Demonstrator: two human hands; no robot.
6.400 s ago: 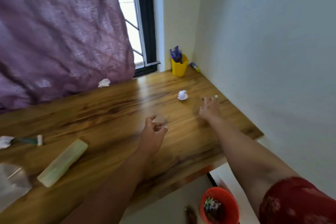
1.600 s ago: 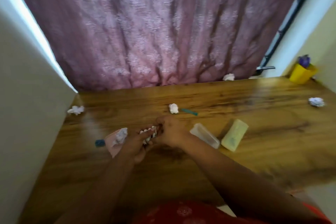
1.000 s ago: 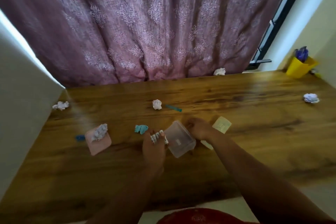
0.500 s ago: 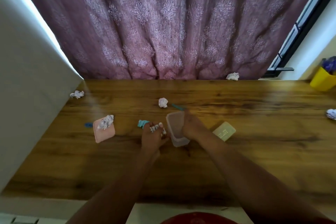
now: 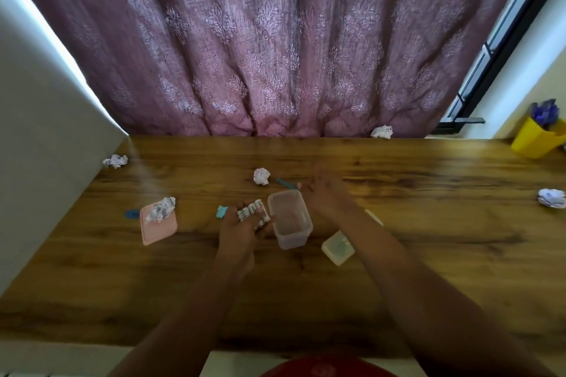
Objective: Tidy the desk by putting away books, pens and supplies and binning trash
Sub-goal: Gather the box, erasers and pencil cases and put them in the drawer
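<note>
White small cylinders (image 5: pixel 253 214) sit gripped in your left hand (image 5: pixel 242 231), beside the clear plastic box (image 5: pixel 290 223), likely for dropping in; your right hand (image 5: pixel 326 193) hovers open, holding nothing.

A mauve curtain (image 5: pixel 275 40) with a paler damask motif is filling the upper part of the frame. Below it, the desk (image 5: pixel 428 254) is showing warm brown wood grain with darker streaks. At centre, a clear, frosted container (image 5: pixel 291 223) is sitting beside small white pieces with dark print (image 5: pixel 252 213) lying in the left hand (image 5: pixel 242 229). Left of centre, a pale pink pad (image 5: pixel 159 228) is carrying a white crumpled paper with grey marks (image 5: pixel 162 208). A pale green lid (image 5: pixel 337 248) is lying lower right of the container. At the right edge, a yellow cup (image 5: pixel 539 138) is holding blue-purple pens (image 5: pixel 545 112). A red garment (image 5: pixel 324 369) is showing at the bottom edge.
</note>
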